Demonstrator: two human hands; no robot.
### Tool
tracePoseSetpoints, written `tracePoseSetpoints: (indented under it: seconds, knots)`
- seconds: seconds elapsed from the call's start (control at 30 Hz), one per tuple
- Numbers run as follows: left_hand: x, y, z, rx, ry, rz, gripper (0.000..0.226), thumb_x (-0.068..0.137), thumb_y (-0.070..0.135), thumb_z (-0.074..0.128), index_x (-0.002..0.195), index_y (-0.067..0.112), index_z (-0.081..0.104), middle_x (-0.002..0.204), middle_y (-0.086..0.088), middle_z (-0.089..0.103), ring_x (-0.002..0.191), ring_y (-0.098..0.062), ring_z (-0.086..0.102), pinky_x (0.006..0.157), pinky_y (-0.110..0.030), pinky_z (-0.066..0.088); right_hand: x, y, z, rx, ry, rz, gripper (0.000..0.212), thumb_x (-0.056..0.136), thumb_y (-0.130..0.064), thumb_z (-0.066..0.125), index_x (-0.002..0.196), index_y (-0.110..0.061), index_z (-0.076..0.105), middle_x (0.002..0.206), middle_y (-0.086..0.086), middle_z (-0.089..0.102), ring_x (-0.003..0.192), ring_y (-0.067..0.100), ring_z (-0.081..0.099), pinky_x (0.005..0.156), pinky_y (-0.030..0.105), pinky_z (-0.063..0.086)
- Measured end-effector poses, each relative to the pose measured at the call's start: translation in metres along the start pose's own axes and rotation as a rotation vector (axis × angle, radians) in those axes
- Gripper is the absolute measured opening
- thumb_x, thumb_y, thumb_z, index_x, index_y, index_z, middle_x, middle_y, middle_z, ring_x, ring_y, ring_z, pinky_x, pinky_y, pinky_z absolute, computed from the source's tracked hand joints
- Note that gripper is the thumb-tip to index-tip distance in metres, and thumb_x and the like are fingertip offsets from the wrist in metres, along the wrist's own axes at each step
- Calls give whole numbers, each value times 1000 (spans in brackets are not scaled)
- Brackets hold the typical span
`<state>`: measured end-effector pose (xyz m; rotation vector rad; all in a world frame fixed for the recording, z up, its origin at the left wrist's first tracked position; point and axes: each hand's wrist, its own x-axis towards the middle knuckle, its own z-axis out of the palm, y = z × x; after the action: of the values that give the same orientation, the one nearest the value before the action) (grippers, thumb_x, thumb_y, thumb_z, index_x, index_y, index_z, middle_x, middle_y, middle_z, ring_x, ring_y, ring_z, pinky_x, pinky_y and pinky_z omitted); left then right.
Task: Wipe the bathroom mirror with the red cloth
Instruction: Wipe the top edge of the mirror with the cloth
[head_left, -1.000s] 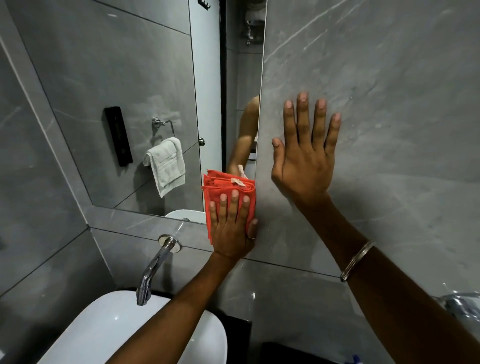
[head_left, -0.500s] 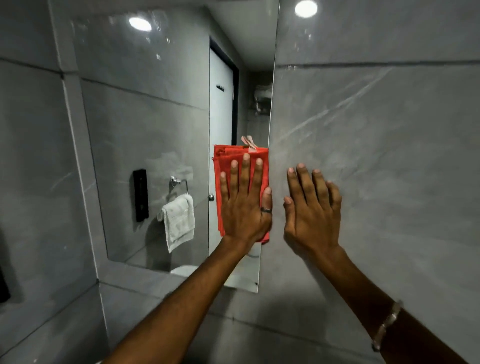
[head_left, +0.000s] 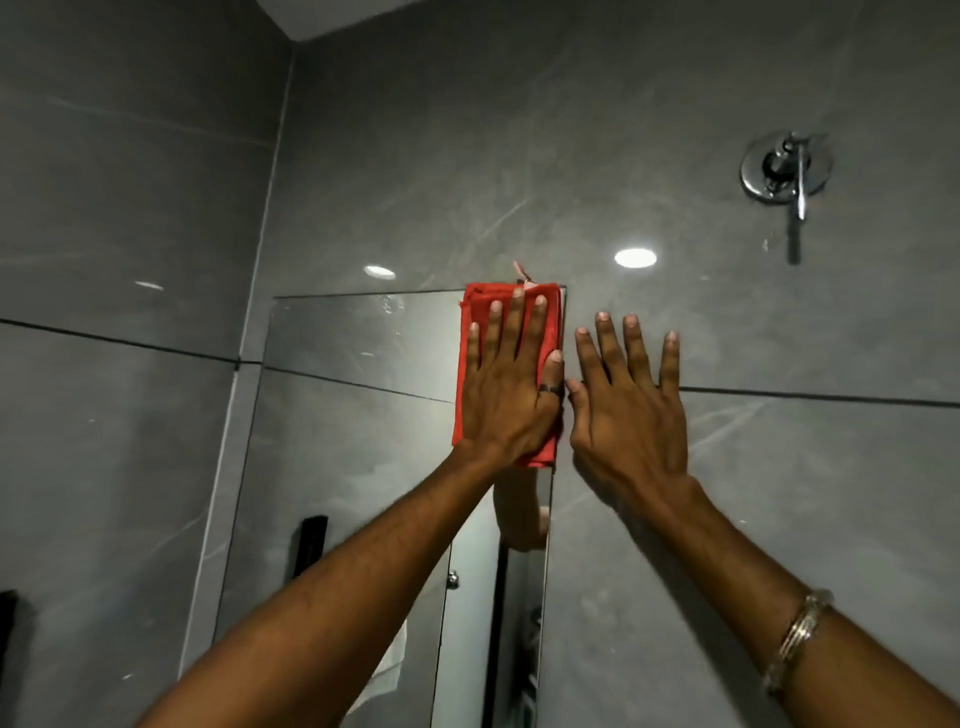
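The left hand lies flat, fingers spread, pressing a folded red cloth against the top right corner of the frameless wall mirror. The right hand rests open on the grey tiled wall just beside it.

cloth: its middle is covered by the flat left hand; only the top, left edge and bottom corner show.
mirror: lower part runs off the bottom edge; top right corner lies under the cloth.
forearms: both cut off by the bottom edge.
reflections in the mirror: dim, blurred, hard to make out.
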<state>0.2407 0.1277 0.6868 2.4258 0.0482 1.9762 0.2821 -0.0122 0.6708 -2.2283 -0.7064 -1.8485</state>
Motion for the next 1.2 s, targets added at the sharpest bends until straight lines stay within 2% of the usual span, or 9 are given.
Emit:
tracePoseSetpoints:
  seconds: [0.17, 0.33, 0.5, 0.7, 0.83, 1.0, 1.2]
  knots:
    - [28, -22, -5, 9, 36, 85, 67, 106, 47, 20, 164, 20, 0, 173, -3, -7, 160, -21, -13, 130, -52, -3, 33, -4, 5, 19, 73, 22, 64, 108, -48, 11, 166, -21, 13, 175, 3, 6, 162, 24, -3, 130, 58, 1]
    - [36, -52, -3, 15, 43, 216, 67, 107, 47, 24, 164, 21, 1, 174, -2, -6, 160, -20, -12, 131, -50, -4, 52, -9, 3, 8, 63, 20, 66, 106, -52, 4, 166, -24, 10, 175, 2, 3, 161, 22, -7, 129, 57, -8]
    - [38, -72, -3, 16, 65, 261, 66, 107, 50, 21, 164, 21, 4, 174, -3, -2, 161, -20, -8, 131, -50, -1, 82, -15, -14, 77, -20, -132, 72, 101, -57, 4, 166, -25, 5, 175, 1, -2, 160, 19, -13, 131, 50, -8]
    - [39, -99, -6, 7, 71, 150, 69, 104, 57, 10, 164, 23, 0, 174, -1, -6, 160, -19, -13, 131, -50, -3, 140, -26, -36, 114, -108, -309, 70, 102, -58, 9, 166, -29, 7, 175, -3, -2, 162, 16, -10, 132, 44, -9]
    - [37, -137, -12, 38, 65, 79, 72, 102, 59, 4, 163, 24, -5, 173, -1, -11, 159, -19, -16, 131, -47, -8, 166, -39, -39, 52, -193, -442, 71, 100, -61, 4, 166, -34, 7, 175, -7, -2, 161, 13, -11, 131, 49, -12]
    - [33, -186, -15, 70, 110, 54, 65, 105, 53, 11, 162, 29, -9, 173, 4, -11, 159, -17, -15, 129, -37, -15, 188, -66, -29, -11, -234, -635, 66, 103, -59, 4, 165, -39, 10, 174, -10, -2, 160, 13, -14, 131, 48, -12]
    - [29, -242, -22, 54, 108, 16, 65, 104, 50, 13, 161, 34, -13, 172, 5, -11, 159, -16, -15, 130, -43, -9, 221, -131, -2, 0, -242, -791, 61, 106, -58, 3, 164, -41, 9, 173, -12, -1, 160, 10, -14, 129, 42, -15]
